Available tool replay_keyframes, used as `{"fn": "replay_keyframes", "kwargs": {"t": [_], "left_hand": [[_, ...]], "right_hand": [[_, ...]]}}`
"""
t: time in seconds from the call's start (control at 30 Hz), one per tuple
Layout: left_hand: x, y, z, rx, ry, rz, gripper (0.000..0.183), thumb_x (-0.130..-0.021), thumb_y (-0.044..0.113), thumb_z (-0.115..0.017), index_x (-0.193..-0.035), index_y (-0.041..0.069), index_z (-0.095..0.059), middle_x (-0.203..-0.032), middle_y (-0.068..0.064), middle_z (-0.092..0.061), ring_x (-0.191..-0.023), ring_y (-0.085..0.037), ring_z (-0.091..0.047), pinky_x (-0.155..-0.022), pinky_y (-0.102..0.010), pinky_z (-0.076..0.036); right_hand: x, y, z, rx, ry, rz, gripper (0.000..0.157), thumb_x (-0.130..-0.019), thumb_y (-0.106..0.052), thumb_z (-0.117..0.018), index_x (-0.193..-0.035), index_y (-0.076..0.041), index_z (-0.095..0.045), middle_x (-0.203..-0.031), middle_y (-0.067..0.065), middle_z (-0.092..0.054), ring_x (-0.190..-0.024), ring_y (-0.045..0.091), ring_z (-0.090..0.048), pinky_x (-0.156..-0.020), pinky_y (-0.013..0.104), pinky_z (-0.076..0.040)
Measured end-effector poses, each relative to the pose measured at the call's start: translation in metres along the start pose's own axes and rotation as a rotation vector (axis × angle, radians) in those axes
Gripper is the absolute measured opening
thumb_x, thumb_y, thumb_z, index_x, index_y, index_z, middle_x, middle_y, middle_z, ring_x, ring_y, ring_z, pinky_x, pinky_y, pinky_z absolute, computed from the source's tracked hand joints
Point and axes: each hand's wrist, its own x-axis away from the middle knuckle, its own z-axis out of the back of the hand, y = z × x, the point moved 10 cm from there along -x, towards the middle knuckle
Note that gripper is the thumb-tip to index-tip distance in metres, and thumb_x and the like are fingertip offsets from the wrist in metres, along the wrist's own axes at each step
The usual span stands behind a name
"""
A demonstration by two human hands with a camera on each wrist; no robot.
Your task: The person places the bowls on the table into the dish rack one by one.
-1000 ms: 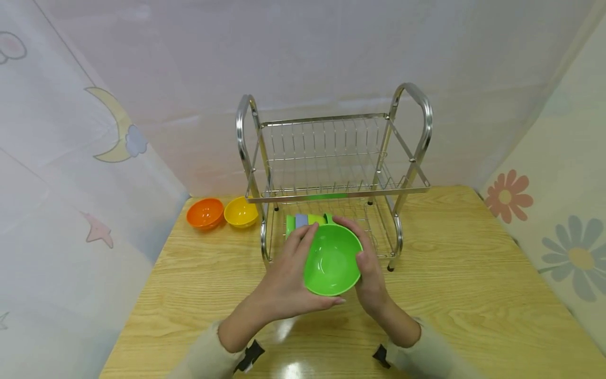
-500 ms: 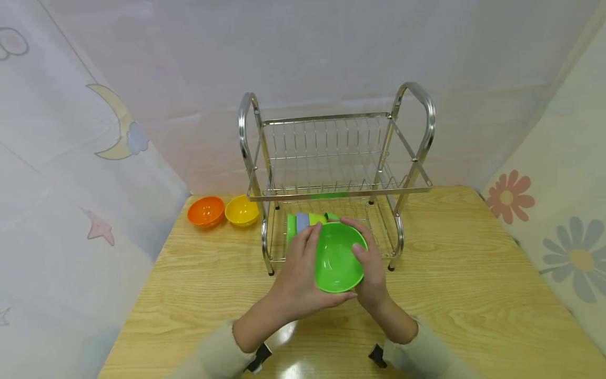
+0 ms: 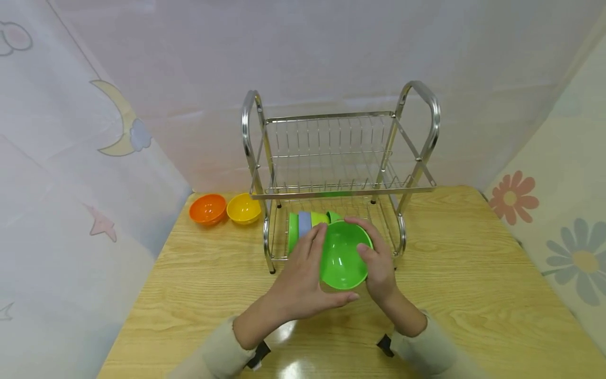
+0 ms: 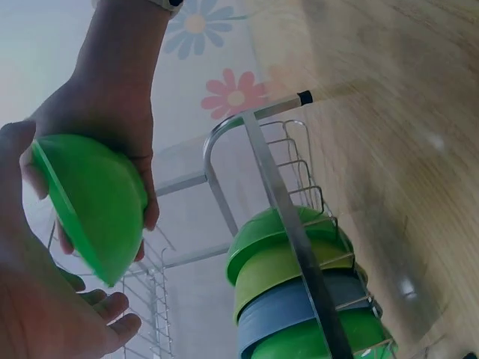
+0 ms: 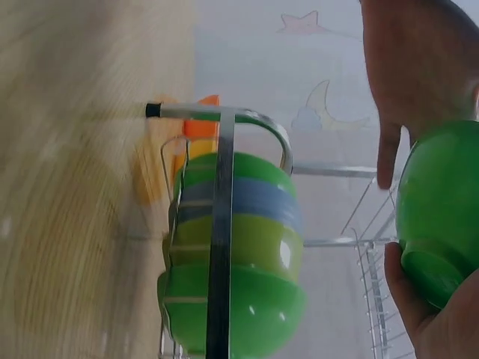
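My right hand (image 3: 381, 268) grips a green bowl (image 3: 344, 258), its thumb over the rim on the inside and its fingers round the outside. The bowl is held tilted in front of the dish rack (image 3: 343, 195). On the bowl's left side my left hand (image 3: 303, 281) is spread, fingers fairly straight, with a gap between its thumb and the bowl. Whether its fingertips touch the rim, I cannot tell. Behind the hands, several nested bowls lie on their sides on the lower tier, a blue bowl (image 5: 258, 202) and a yellow-green bowl (image 5: 262, 243) among them.
An orange bowl (image 3: 208, 209) and a yellow bowl (image 3: 243, 209) stand side by side on the wooden table (image 3: 203, 284), left of the rack. The rack's upper tier (image 3: 331, 142) has upright wire dividers. Patterned cloth (image 3: 307, 47) hangs behind and at both sides.
The green bowl has moved slightly to the right in the hands. My right thumb has come over the rim onto its inside, and the left thumb now stands farther from the bowl.
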Motion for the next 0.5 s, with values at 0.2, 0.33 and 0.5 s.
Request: {"fn": "replay_keyframes", "kwargs": {"t": [0.2, 0.33, 0.5], "left_hand": [[0.005, 0.017, 0.039, -0.056, 0.171, -0.158, 0.109, -0.077, 0.052, -0.079, -0.159, 0.006, -0.024, -0.157, -0.012, -0.030, -0.142, -0.028, -0.035, -0.113, -0.046, -0.042], [0.012, 0.032, 0.075, -0.119, 0.363, -0.340, 0.092, -0.077, 0.045, -0.077, -0.148, -0.001, -0.040, -0.144, -0.016, -0.043, -0.129, -0.031, -0.044, -0.109, -0.041, -0.042], [0.016, 0.047, 0.121, -0.191, 0.567, -0.488, 0.068, -0.091, 0.048, -0.056, -0.134, -0.005, -0.052, -0.129, -0.019, -0.052, -0.116, -0.035, -0.050, -0.100, -0.044, -0.044]], "right_hand": [[-0.007, -0.006, 0.014, 0.158, -0.003, 0.078, 0.046, -0.089, -0.001, -0.043, -0.131, 0.008, -0.057, -0.127, 0.014, -0.064, -0.108, 0.017, -0.063, -0.077, 0.025, -0.059], [-0.010, -0.009, 0.025, 0.322, 0.002, 0.166, 0.046, -0.087, 0.000, -0.048, -0.131, 0.004, -0.061, -0.123, 0.022, -0.066, -0.108, 0.012, -0.064, -0.081, 0.019, -0.056], [-0.016, -0.005, 0.037, 0.490, -0.027, 0.228, 0.049, -0.084, -0.006, -0.051, -0.132, 0.000, -0.062, -0.124, 0.019, -0.066, -0.110, 0.020, -0.063, -0.086, 0.019, -0.051]]}}
